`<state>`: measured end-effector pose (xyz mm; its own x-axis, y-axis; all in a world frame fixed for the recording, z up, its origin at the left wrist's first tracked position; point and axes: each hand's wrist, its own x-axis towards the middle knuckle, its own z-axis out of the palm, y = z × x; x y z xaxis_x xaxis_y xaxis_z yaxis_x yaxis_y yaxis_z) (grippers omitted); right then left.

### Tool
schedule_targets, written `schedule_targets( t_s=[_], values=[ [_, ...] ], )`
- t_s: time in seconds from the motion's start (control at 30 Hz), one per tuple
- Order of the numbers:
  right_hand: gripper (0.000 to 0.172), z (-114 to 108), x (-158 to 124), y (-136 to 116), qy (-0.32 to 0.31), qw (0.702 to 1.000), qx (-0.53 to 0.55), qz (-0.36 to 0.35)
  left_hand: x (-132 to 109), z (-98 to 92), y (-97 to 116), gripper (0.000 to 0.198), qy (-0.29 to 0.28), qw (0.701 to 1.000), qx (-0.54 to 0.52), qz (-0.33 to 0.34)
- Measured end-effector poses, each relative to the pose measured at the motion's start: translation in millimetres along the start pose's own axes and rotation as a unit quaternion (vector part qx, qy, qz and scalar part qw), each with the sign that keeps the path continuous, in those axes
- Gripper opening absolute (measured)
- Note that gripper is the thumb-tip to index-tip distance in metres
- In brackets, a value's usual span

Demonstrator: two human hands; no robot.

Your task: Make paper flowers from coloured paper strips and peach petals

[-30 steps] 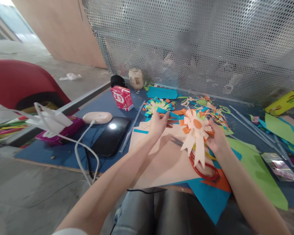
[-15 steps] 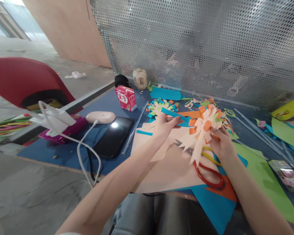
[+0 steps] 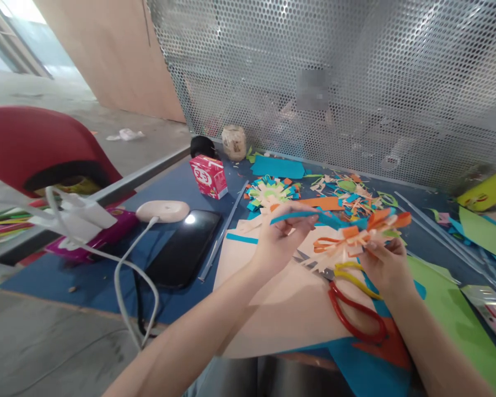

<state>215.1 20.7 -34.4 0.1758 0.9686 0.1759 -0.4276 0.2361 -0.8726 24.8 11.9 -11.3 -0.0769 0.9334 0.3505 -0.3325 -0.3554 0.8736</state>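
Tipping edge-on in the head view, the paper flower pinched by the fingers of the right hand no longer faces the camera — likely baring its back — while those of the left hand pinch a blue strip nearby. Scissors beneath could snag it; scraps lie behind.

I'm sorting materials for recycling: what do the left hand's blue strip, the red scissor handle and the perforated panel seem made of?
Blue strip: probably matte paper, thin and slightly curved. Red scissor handle: likely plastic or plastic-coated, smooth and evenly coloured. Perforated panel: apparently metal, silvery with bright reflections; any coating is unclear.
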Motion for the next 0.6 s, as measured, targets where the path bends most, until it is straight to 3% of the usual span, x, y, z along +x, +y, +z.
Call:
schedule_targets(
  t_s=[0.23,0.33,0.6],
  values=[
    [0.041,9.0,-5.5,-7.8,-0.085,0.995,0.040,0.033,-12.4,-0.7,9.5,0.008,-0.088,0.994,0.005,0.068],
    [0.041,9.3,-5.7,-7.8,-0.073,0.997,0.023,0.032,-14.3,-0.5,9.7,0.001,-0.109,0.991,0.000,0.076],
    [0.032,-9.1,-1.1,-5.0,-0.043,0.996,-0.071,0.029,-13.9,0.0,12.6,0.004,-0.118,0.991,0.017,0.063]
  ],
)
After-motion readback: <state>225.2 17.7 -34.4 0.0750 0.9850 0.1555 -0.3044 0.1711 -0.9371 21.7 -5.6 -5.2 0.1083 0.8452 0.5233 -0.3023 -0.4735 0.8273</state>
